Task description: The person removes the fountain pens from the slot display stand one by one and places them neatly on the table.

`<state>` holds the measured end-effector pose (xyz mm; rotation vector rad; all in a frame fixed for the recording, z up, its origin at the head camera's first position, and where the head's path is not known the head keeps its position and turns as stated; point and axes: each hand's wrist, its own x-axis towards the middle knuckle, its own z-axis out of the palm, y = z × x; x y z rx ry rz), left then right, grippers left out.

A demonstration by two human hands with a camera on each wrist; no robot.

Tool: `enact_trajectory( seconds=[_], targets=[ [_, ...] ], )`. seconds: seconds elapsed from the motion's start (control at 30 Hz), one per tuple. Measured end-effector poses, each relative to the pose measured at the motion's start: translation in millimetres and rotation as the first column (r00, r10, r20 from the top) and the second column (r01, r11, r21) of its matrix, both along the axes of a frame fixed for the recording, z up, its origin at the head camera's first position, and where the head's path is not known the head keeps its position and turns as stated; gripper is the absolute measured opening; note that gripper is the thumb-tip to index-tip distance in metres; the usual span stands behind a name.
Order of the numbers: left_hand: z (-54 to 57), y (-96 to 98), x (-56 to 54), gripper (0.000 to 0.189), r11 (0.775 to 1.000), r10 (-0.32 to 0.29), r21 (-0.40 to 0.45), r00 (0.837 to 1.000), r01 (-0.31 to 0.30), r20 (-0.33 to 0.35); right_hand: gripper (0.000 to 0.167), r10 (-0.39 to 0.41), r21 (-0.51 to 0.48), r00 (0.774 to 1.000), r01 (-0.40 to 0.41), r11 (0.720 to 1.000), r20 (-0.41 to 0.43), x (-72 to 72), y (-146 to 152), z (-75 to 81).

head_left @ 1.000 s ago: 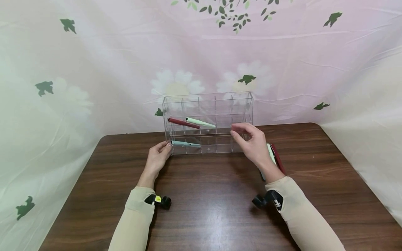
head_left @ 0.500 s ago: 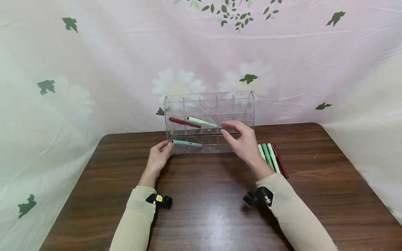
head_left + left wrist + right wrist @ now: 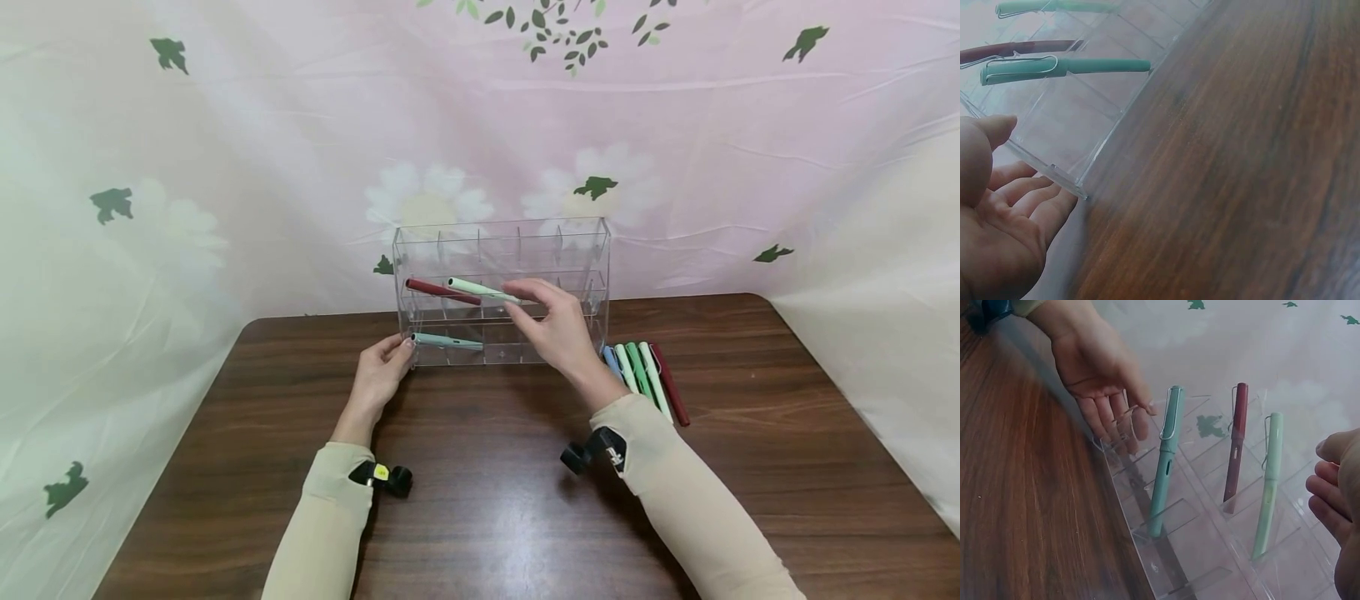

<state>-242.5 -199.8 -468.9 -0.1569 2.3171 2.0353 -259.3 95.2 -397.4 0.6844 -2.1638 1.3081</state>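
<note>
A clear acrylic rack (image 3: 525, 353) with divided tiers stands at the back of the table. My left hand (image 3: 377, 375) holds its lower left side edge, thumb in front and fingers behind. Beside that thumb a teal pen (image 3: 446, 341) leans in the bottom tier. One tier up lie a dark red pen (image 3: 442, 291) and, right of it, a light green pen (image 3: 471, 287). My right hand (image 3: 558, 332) is at the light green pen's right end; in the right wrist view a gap separates its fingers from that pen (image 3: 1269, 481), and it holds nothing.
Several loose pens lie side by side on the brown wooden table (image 3: 480, 500), right of the rack, among them a blue pen (image 3: 612, 360), a green pen (image 3: 641, 373) and a dark red pen (image 3: 670, 385). A printed cloth (image 3: 300, 167) hangs close behind the rack.
My right hand has moved left along the rack to the light green pen, uncovering the loose pens on the table. My left hand has stayed at the rack's edge.
</note>
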Motion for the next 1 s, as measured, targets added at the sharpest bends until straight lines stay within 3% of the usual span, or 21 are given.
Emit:
enact_trajectory(
  seconds=[0.27,0.53,1.0],
  targets=[
    [0.1,0.6,-0.6,0.055,1.000,-0.005,-0.015,1.000,0.005,-0.007,0.026,-0.003,0.031,1.000,0.002,1.000,0.027,-11.2,-9,7.1],
    [0.5,-0.8,0.4,0.055,1.000,0.002,-0.011,1.000,-0.002,-0.005,0.032,0.022,0.107,0.993,-0.034,0.994,0.119,-20.4,-23,15.7],
    [0.2,-1.0,-0.1,0.055,1.000,0.003,-0.010,1.000,-0.003,-0.003,0.034,-0.071,0.249,0.972,0.014,0.968,0.223,-31.8,-38,19.3]
  ],
)
